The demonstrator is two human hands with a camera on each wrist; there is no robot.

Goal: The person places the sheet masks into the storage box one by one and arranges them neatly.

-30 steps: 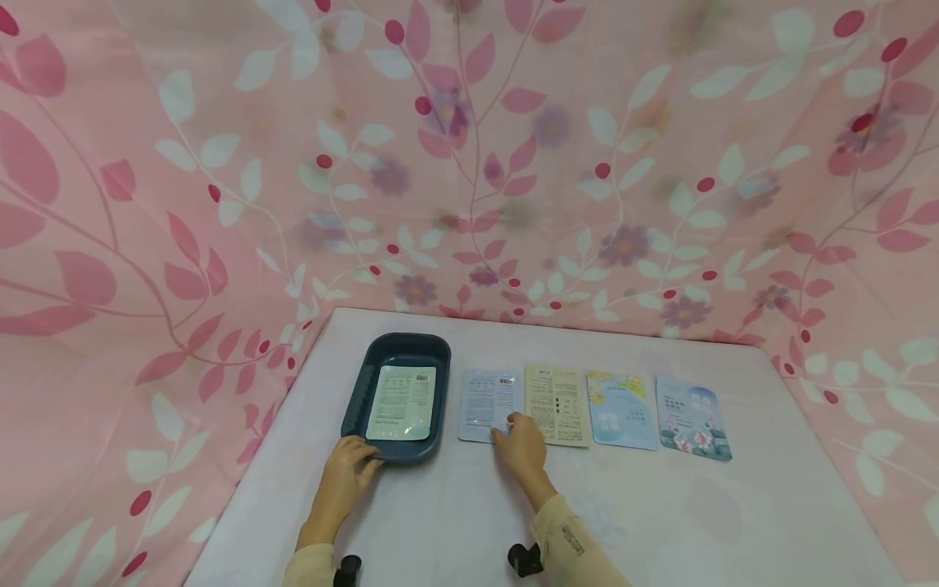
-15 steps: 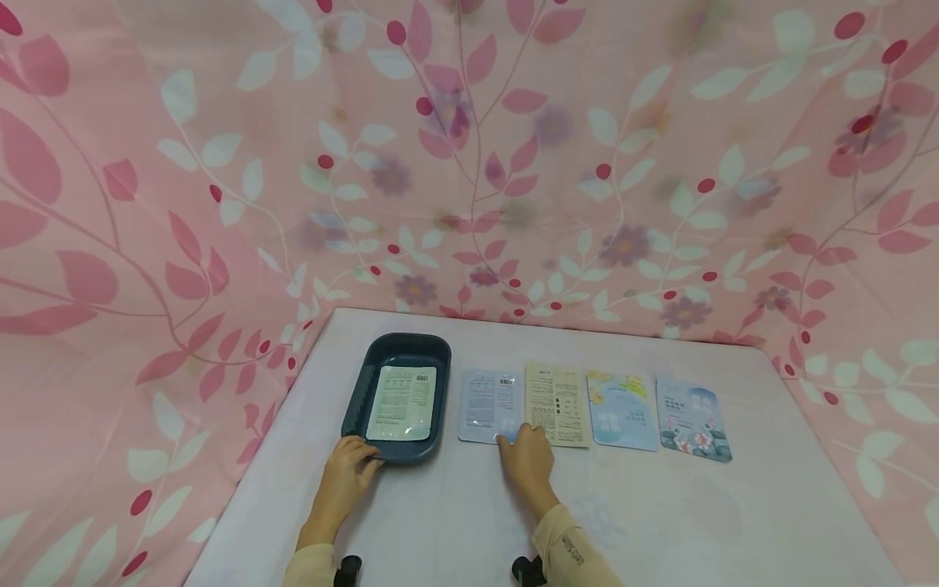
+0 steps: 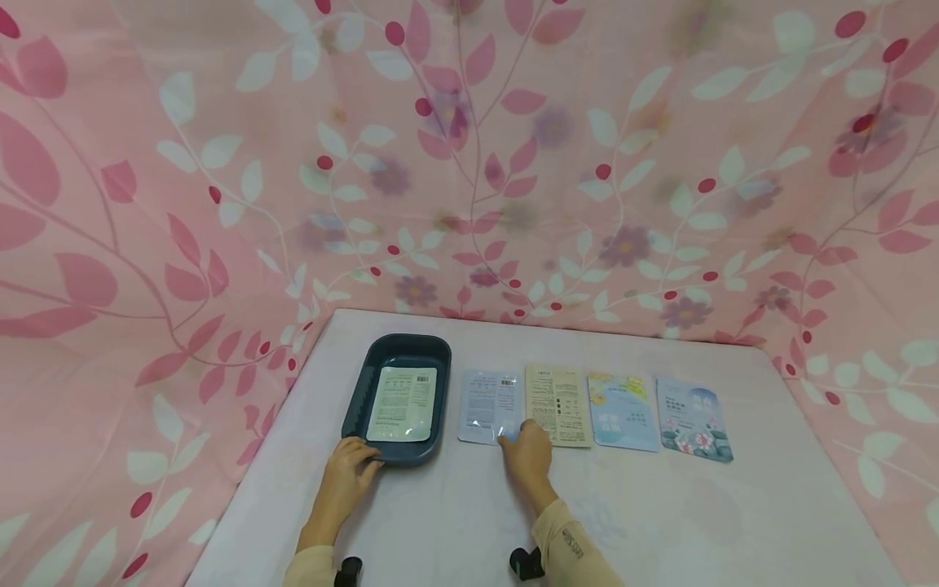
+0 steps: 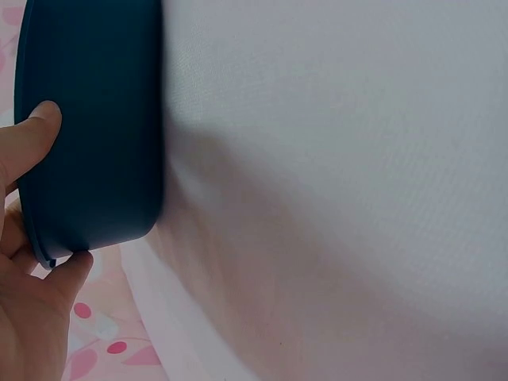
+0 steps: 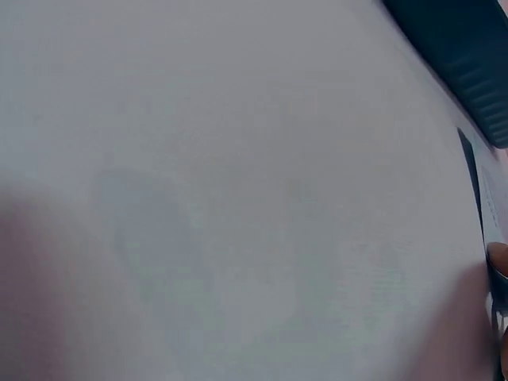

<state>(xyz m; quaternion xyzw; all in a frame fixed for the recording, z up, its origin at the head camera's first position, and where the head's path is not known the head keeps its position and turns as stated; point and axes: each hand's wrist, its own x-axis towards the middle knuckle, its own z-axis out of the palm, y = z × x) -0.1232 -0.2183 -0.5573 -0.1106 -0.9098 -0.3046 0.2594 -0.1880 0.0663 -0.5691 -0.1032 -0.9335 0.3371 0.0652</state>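
My left hand (image 3: 345, 477) grips the near-left corner of a dark blue plastic tray (image 3: 407, 454). The left wrist view has the thumb (image 4: 46, 123) against the tray's outer wall (image 4: 103, 159). A pale green printed sachet (image 3: 399, 403) lies flat inside. To the tray's right, my right hand (image 3: 528, 461) pinches the near-right corner of a light-blue sachet (image 3: 487, 403), like a sheet-mask packet. At the right wrist view's right edge, fingertips (image 5: 498, 258) meet this sachet's edge (image 5: 488, 194), which looks slightly raised; most of the hand is out of frame.
A cream sachet (image 3: 553, 399), a blue one with yellow flowers (image 3: 622, 412) and a blue one with pink lotuses (image 3: 693, 420) lie in a row to the right. White cloth covers the table (image 3: 660, 522). Pink floral curtain (image 3: 469, 163) hangs behind.
My right hand has slid a little right and nearer along the light-blue sachet's near edge to its corner. The left hand, tray and sachets look unmoved.
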